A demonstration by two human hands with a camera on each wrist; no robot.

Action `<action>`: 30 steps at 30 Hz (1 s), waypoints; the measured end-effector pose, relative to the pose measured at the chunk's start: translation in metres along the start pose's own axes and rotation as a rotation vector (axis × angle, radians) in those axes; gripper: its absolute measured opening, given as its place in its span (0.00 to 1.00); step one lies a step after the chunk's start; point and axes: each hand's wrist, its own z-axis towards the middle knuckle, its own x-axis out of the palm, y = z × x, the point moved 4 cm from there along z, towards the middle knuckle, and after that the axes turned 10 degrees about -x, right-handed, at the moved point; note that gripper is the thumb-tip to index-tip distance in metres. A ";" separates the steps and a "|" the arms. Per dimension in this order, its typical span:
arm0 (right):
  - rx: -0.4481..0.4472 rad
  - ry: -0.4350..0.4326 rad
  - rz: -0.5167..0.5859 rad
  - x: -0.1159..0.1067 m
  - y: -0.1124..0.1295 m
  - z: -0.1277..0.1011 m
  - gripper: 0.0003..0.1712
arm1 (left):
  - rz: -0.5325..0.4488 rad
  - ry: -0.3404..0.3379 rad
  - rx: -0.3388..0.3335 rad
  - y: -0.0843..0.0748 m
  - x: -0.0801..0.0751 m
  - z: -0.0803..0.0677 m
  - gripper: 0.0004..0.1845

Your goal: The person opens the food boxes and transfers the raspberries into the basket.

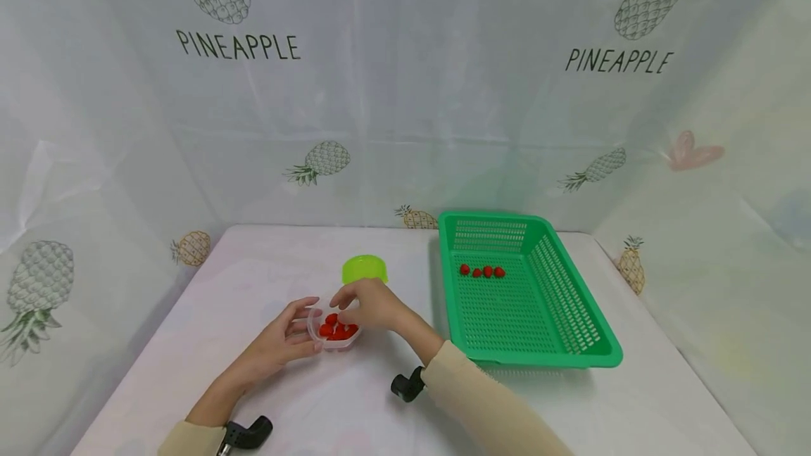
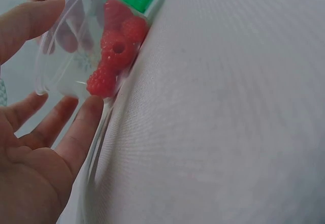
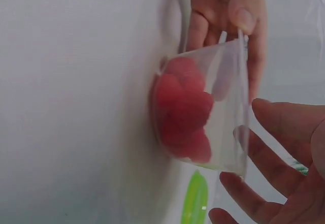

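A small clear plastic cup (image 1: 336,333) of red raspberries (image 1: 336,329) stands on the white table (image 1: 355,407), left of centre. My left hand (image 1: 309,324) holds its left side, with the thumb on the rim and the fingers at the base. The left wrist view shows the cup (image 2: 68,56), the raspberries (image 2: 116,56) inside it and my left fingers (image 2: 76,132) up close. My right hand (image 1: 355,305) hovers over the cup's mouth with relaxed fingers. In the right wrist view those fingers (image 3: 284,148) are spread beside the cup's rim (image 3: 244,102) and hold nothing.
A lime green lid (image 1: 365,269) lies just behind the cup. To the right sits a green slotted basket (image 1: 570,315) with several raspberries (image 1: 481,271) in a row near its back. A pineapple-print cloth backdrop surrounds the table.
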 end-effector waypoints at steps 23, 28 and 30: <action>0.005 0.018 -0.024 0.030 -0.008 0.006 0.08 | -0.026 0.036 0.037 0.000 0.001 -0.001 0.47; 0.022 0.016 -0.012 0.032 -0.009 0.007 0.07 | -0.029 0.044 0.056 -0.001 0.001 -0.002 0.47; 0.023 0.017 -0.007 0.033 -0.009 0.008 0.07 | -0.034 0.047 0.057 -0.001 0.001 -0.002 0.47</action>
